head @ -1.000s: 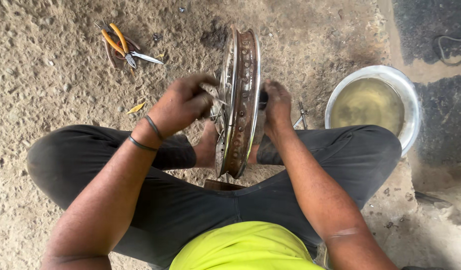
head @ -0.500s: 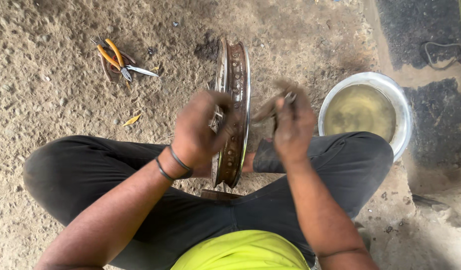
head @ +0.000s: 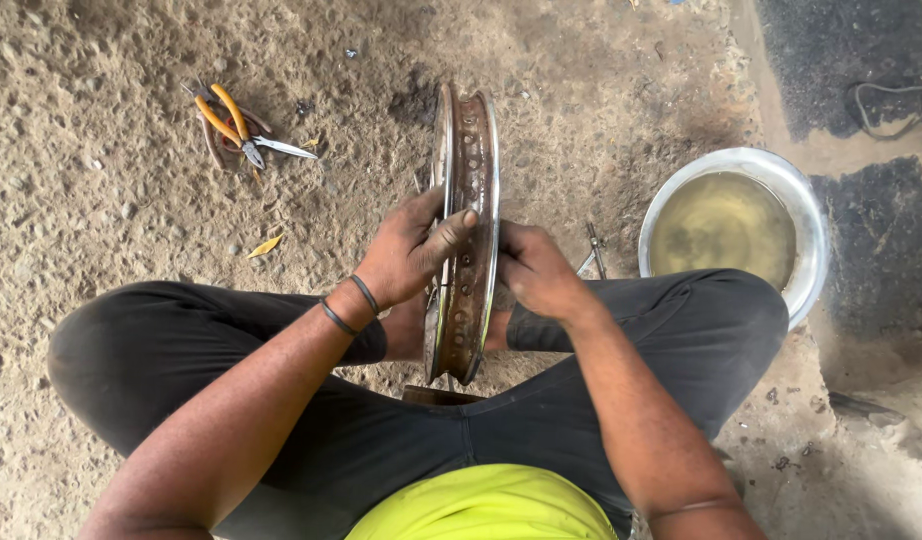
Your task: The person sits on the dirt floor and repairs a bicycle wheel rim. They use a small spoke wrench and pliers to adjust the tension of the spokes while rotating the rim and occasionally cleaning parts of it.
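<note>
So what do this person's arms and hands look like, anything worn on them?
Both arms are bare, with no sleeves showing and no gloves. The left hand has two thin dark bands around its wrist. The right hand wears nothing. Both hands look smudged with grime.

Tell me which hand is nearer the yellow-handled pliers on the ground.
Left. The left hand grips the rusty wheel rim on the side facing the pliers, which lie apart on the dirt. The right hand is on the rim's far side, toward the metal basin.
</note>
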Tool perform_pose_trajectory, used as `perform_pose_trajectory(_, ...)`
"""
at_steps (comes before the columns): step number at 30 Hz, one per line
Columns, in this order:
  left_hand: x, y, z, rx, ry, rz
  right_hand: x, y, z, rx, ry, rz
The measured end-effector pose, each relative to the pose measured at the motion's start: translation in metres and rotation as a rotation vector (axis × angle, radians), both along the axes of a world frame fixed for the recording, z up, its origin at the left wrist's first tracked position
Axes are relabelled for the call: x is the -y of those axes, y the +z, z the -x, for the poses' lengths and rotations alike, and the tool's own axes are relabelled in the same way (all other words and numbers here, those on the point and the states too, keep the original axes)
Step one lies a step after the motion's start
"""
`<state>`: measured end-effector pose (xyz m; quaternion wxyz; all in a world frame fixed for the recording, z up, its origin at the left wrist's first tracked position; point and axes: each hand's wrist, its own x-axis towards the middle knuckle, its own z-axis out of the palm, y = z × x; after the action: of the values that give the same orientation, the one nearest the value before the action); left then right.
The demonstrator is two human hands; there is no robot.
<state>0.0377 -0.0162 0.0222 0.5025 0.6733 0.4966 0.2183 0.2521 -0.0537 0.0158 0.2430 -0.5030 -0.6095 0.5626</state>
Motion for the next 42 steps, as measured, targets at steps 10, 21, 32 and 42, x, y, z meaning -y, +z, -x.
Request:
perform_pose_trajectory(10,-0.001,0.000,0.003,-0.007,-0.041,0.035,-0.016,-0.003,-0.022,0.224,0.007,0.204)
perform_pose_trajectory(21,-0.002,-0.032,0.000,0.278,-0.085,0.368,-0.010,0.003,-0.019,-0.568,-0.175,0.268)
perform_pose_trajectory(32,-0.002,-0.046,0.002,0.237,-0.083,0.416,-0.008,0.013,-0.053,-0.428,0.130,0.245)
perform_pose_trajectory(42,-0.002,-0.044,0.002,0.406,-0.115,0.431,-0.026,-0.022,-0.020,-0.803,-0.473,0.309)
